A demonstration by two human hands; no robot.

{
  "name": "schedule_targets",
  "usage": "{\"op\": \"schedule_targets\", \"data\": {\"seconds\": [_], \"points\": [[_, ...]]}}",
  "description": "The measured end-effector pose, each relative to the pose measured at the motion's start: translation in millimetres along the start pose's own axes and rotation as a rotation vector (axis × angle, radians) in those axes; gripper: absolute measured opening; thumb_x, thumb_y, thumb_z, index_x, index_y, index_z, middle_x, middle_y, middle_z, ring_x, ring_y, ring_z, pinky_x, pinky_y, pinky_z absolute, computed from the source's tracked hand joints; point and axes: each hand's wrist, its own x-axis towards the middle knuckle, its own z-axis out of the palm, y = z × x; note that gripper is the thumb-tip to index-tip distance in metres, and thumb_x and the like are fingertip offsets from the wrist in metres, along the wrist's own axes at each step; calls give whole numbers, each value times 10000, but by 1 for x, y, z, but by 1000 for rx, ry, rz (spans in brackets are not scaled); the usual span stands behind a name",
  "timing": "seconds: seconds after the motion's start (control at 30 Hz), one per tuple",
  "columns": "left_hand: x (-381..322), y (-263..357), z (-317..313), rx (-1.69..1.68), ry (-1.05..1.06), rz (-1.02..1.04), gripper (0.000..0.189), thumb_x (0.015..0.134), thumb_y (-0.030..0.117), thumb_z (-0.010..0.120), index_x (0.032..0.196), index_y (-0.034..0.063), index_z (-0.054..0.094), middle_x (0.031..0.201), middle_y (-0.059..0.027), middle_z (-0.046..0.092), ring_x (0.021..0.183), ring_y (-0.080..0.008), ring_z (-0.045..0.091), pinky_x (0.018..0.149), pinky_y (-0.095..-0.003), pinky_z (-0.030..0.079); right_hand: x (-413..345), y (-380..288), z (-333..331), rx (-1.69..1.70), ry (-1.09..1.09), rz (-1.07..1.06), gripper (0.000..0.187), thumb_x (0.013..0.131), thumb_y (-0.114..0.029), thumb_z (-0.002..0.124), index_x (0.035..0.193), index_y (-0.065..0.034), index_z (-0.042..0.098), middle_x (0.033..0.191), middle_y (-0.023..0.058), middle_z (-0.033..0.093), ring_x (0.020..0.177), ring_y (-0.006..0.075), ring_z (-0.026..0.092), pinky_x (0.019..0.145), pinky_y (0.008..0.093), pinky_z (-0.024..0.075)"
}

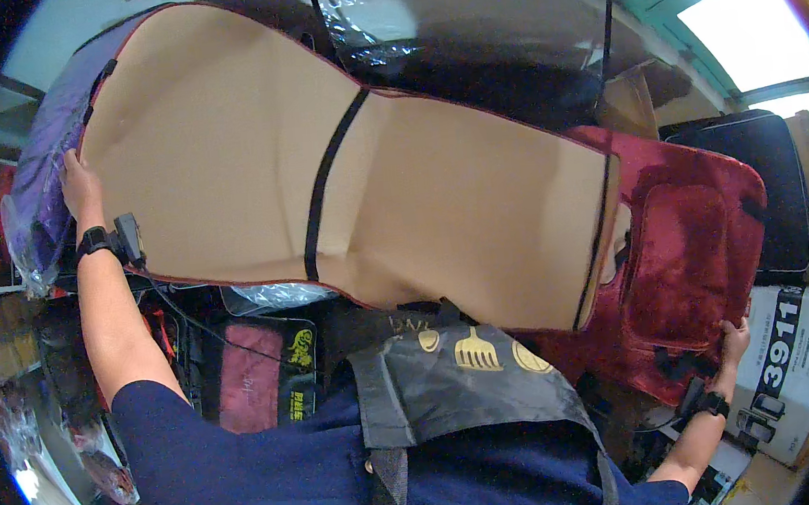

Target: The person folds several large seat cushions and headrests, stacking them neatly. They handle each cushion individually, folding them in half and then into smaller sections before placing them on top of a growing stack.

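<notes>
A large beige panel with red edging, seemingly the backing of a car seat cover (222,146), spreads across the view before me. A black elastic strap (329,169) crosses its narrow middle, and another runs along its right end. My left hand (81,185) grips the panel's left edge, the fingertips partly hidden. At the right, a dark red plush piece (680,264) shows beyond the panel; whether the two are joined I cannot tell. My right hand (735,340) holds the plush piece at its lower right edge.
Behind the left edge lies a purple item in clear plastic (44,176). A packaged item in a clear-fronted black bag (470,16) stands at the back. To the right are a dark case (771,199) and a white printed carton (790,370). A black package (256,374) lies below.
</notes>
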Motion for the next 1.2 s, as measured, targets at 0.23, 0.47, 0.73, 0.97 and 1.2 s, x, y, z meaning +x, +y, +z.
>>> {"op": "schedule_targets", "data": {"seconds": [0.23,0.47,0.73,0.97,1.2], "points": [[-220,87,47,-293,-255,-185,288,869,224,479,1027,-10,533,964,-213,580,870,-344,568,763,-416,451,-5,0,6,-1,-2,1,273,680,-4,558,953,0,577,860,51,628,699,138,572,678,262,457],[-486,210,51,-780,-1689,-482,388,744,257,604,1053,22,583,999,-221,599,871,-375,587,740,-410,474,10,-26,-10,-11,-42,159,263,694,-28,579,954,7,566,837,60,626,670,146,576,655,269,463],[-484,243,74,-1313,-1458,-1031,236,820,210,500,998,59,527,859,-69,579,800,-210,573,576,-385,491,19,-55,-47,-33,-65,210,242,698,-40,587,937,-1,570,860,73,625,704,175,598,661,312,486],[-458,254,65,-1156,-1080,-881,187,757,112,554,902,-6,549,772,-71,573,673,-171,550,599,-321,456,14,-60,-42,7,-73,242,265,707,-19,579,971,0,578,881,86,635,715,190,612,672,314,496],[-446,207,141,-995,-834,-667,268,786,172,582,971,-21,567,915,-132,609,792,-244,584,714,-336,478,7,-70,-17,-3,-67,237,251,709,-24,586,959,-3,577,866,73,633,706,174,608,661,293,486]]}}
